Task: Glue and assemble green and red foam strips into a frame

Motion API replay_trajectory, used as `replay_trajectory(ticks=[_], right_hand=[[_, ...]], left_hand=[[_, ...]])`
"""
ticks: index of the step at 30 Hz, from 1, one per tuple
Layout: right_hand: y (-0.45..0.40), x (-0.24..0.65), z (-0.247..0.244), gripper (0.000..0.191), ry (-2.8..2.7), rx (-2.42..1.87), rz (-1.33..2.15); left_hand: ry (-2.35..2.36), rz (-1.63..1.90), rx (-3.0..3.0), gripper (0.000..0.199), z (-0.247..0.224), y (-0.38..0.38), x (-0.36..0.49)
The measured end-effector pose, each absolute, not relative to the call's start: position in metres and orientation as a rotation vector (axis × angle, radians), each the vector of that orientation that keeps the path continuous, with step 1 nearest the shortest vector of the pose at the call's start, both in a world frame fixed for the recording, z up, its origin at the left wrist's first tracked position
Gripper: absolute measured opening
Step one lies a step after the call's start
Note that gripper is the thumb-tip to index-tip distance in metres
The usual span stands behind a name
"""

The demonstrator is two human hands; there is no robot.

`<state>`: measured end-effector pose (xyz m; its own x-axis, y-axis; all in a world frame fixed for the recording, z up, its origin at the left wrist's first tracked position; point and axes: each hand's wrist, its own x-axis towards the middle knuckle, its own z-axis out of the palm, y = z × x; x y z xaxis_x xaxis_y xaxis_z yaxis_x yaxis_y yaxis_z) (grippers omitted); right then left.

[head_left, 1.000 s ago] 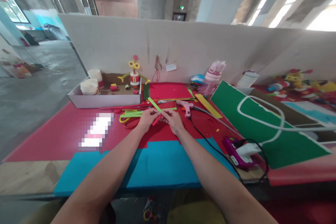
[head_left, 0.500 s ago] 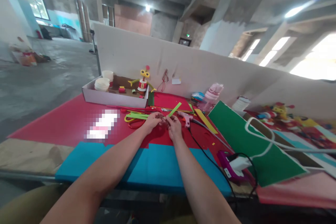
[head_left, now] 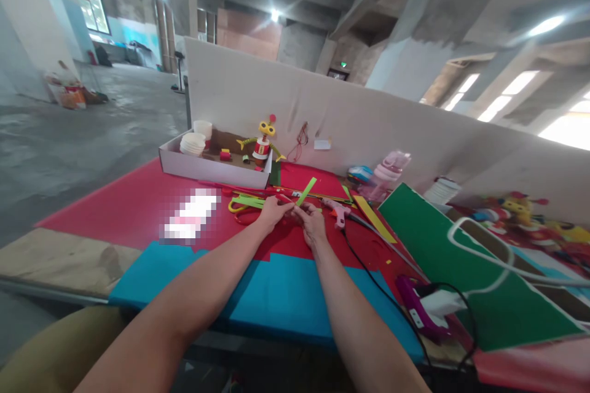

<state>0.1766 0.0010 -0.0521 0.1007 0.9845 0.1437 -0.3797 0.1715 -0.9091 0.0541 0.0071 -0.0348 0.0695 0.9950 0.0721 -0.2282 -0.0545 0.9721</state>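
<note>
Over the red sheet on the table, my two hands are close together with their fingertips nearly meeting. My right hand [head_left: 311, 222] pinches the lower end of a light green paper strip [head_left: 306, 191], which sticks up and to the right. My left hand [head_left: 273, 214] is closed just beside it, and a small red edge shows near its fingertips; what it grips is too small to make out. To the left lie scissors with yellow handles [head_left: 233, 205] and more green strips [head_left: 249, 201]. A pink glue gun [head_left: 340, 214] rests right of my right hand.
Behind stands a white box [head_left: 212, 173] with paper cups [head_left: 192, 144] and a paper-cup figure [head_left: 261, 148]. Rightward are a pink bottle [head_left: 391, 172], a yellow strip [head_left: 375, 219], a leaning green board [head_left: 456, 264] and a purple power strip [head_left: 421, 310] with cables. Blue sheets [head_left: 295, 295] cover the front edge.
My view has turned slightly left, so the table's things appear further right. The green strip stands a little steeper, and the red edge by my left fingertips is more visible.
</note>
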Motion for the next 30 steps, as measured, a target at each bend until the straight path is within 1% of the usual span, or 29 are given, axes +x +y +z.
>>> replay_trajectory(ticks=[9,20,30], right_hand=[[0.0035,0.1799,-0.0494,0.028,-0.859,-0.738,1.348],[0.0053,0.1782,-0.0482,0.028,-0.807,-0.766,1.334],[0.0025,0.1792,-0.0451,0.033,-0.898,-0.792,1.354]], left_hand=[[0.938,1.349,1.139,0.021,-0.032,0.0049,0.0525],[0.81,1.378,1.12,0.023,-0.0294,0.0014,0.0523],[0.889,1.36,1.156,0.024,-0.0288,0.001,0.0502]])
